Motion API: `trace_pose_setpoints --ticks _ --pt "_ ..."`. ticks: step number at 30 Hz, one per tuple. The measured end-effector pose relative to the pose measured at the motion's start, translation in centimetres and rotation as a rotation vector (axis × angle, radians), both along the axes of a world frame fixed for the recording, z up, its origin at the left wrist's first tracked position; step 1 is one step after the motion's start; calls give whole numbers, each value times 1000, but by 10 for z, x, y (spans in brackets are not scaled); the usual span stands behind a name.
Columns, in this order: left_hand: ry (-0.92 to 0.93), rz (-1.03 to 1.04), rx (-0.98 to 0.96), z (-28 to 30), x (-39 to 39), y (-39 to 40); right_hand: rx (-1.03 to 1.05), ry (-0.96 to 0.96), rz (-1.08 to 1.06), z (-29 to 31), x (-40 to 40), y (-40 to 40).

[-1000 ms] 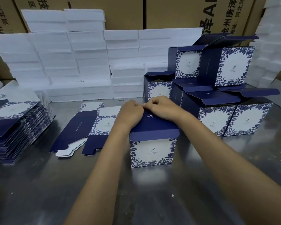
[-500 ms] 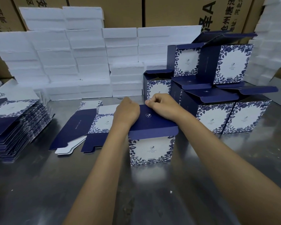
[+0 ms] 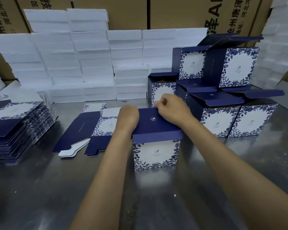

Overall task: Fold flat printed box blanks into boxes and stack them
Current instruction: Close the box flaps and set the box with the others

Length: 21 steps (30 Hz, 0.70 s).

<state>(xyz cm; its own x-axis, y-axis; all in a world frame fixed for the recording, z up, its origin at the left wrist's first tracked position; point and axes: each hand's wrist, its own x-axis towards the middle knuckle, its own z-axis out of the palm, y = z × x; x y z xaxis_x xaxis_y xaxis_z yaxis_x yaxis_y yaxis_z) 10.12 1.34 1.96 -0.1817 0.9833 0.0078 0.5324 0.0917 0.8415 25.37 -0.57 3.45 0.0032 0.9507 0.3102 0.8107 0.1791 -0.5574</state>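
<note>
Both hands are drawing apart along the far edge of the lid since the earlier frame, the left hand now sitting at the left corner and the right hand at the back edge. On the steel table, the box is standing upright near the middle. Left fingers are curling over the lid's side, gripping it; right fingers are pinching the rear edge. Thin card like this is probably feeling light and crushable, so holding at creases and corners looks wisest. Beyond are lying a flat blank, a blank pile, and the stacked boxes.
</note>
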Motion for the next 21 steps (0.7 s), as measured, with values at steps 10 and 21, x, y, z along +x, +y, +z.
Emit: trace_pose_setpoints --ticks 10,21 --pt "132 20 165 15 5 6 236 98 341 -17 9 -47" --pt "-398 -420 318 -20 -15 -54 102 501 356 -42 8 -49"
